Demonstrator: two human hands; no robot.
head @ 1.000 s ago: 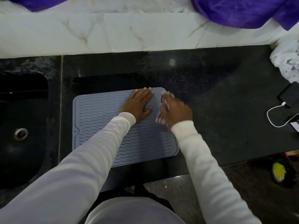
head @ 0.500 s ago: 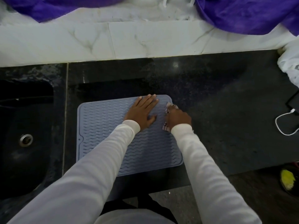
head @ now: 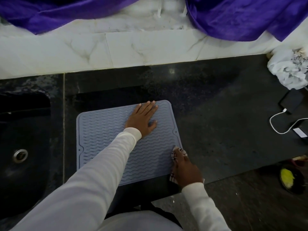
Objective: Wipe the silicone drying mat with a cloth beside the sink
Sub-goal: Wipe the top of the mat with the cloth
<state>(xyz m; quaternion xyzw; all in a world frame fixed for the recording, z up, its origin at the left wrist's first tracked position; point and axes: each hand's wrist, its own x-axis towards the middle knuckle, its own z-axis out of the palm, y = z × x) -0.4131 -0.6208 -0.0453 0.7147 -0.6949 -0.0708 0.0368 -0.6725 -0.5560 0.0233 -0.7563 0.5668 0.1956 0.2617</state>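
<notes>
Nearest, the right hand (head: 185,169) sits at the mat's near right corner with its fingers curled over a bunched checked cloth (head: 174,157), pressing it against the edge of the mat (head: 103,130). Only scraps of the cloth show round the knuckles, so how much of it lies flat under the palm is hard to tell. Farther in, the left hand (head: 142,120) lies flat on the mat's far right part, fingers straight and together, thumb out, pinning the sheet down and gripping nothing.

The mat lies on the dark counter (head: 225,130) just right of the sink (head: 21,139), its near edge close to the counter's front. With the cloth at the right border, the wiping looks to be mid-course: the right strip is being covered, while the wide left half toward the sink probably remains to be done. No wet streaks show either way.

The mat is a thin, blue-grey, rounded rectangle with wavy raised ribs and a low rim, soft and likely to creep if not held. The counter is speckled polished stone; behind it stands a veined white marble ledge (head: 133,47) with glossy purple fabric (head: 233,17) draped across.
</notes>
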